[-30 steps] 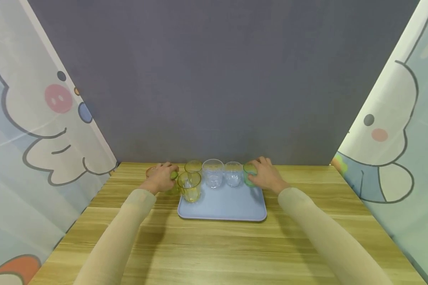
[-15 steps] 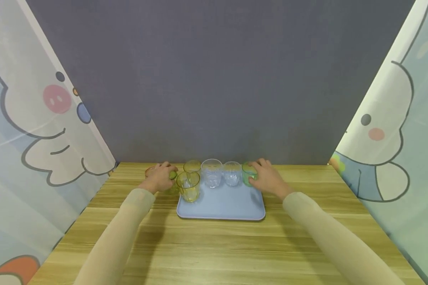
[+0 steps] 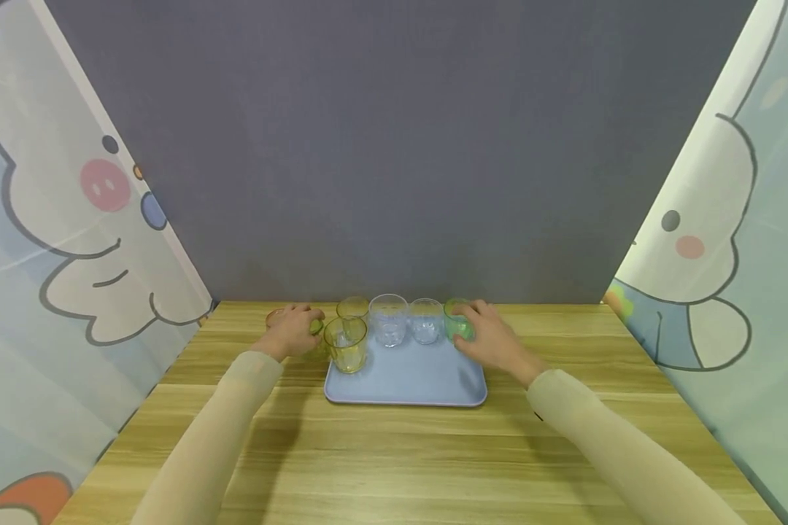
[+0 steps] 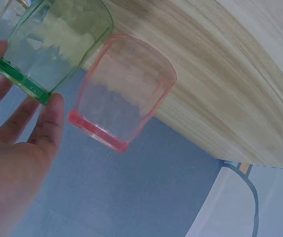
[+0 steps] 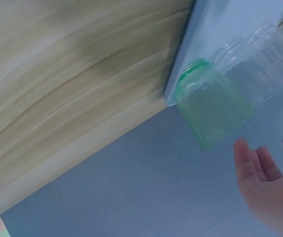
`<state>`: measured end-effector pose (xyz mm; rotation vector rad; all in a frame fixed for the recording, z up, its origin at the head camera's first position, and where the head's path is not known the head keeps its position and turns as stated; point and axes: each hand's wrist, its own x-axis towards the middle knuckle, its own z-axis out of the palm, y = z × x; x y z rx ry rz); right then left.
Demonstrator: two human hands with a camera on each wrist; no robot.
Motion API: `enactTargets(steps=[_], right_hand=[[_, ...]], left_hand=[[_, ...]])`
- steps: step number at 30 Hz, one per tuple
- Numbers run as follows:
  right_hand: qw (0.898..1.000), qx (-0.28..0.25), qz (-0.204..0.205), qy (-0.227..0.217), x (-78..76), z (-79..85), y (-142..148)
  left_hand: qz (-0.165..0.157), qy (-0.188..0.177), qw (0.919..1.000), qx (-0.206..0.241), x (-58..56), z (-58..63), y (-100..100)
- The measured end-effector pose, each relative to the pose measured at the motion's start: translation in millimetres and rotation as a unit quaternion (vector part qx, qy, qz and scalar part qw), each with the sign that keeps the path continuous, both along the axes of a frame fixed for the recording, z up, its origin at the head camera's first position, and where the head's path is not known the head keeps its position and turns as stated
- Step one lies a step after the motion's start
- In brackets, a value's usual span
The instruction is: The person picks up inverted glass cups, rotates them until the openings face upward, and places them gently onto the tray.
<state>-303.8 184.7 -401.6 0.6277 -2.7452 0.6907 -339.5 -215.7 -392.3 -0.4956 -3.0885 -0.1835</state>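
Note:
At the left of the tray, my left hand (image 3: 292,333) pinches a yellow-green drinking glass (image 4: 60,42) by its thick base, which faces up. A pink-red glass (image 4: 124,89) stands upside down beside it, mostly hidden behind the hand in the head view. My right hand (image 3: 494,339) is near a light green glass (image 5: 211,108) that stands upright at the tray's back right corner. Its fingers (image 5: 245,160) are spread just off that glass's rim in the right wrist view, with nothing held.
On the blue tray (image 3: 407,383), two clear glasses, one of them larger (image 3: 389,321), stand along the back. A large yellow glass (image 3: 346,346) is at the tray's left side, with an amber glass (image 3: 352,308) behind it. A grey wall (image 3: 394,146) rises behind the wooden table (image 3: 381,459).
My right hand has loosened from the light green glass and drawn slightly back toward me. My left hand stays at the yellow-green glass. The head view has shifted slightly.

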Motion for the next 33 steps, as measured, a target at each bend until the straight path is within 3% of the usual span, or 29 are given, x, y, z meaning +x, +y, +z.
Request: enactTargets(steps=[6, 18, 33], right_hand=[[1.000, -0.025, 0.009, -0.016, 9.9, 0.1, -3], [0.996, -0.076, 0.019, -0.032, 20.4, -6.3, -4], [0.990, -0.122, 0.024, -0.062, 26.3, -16.4, -9]], left_hand=[[0.003, 0.002, 1.0000, -0.004, 3.1, -1.1, -1], [-0.024, 0.027, 0.9993, 0.012, 16.6, -3.3, -2], [-0.023, 0.047, 0.9972, 0.054, 36.7, 4.4, -5]])
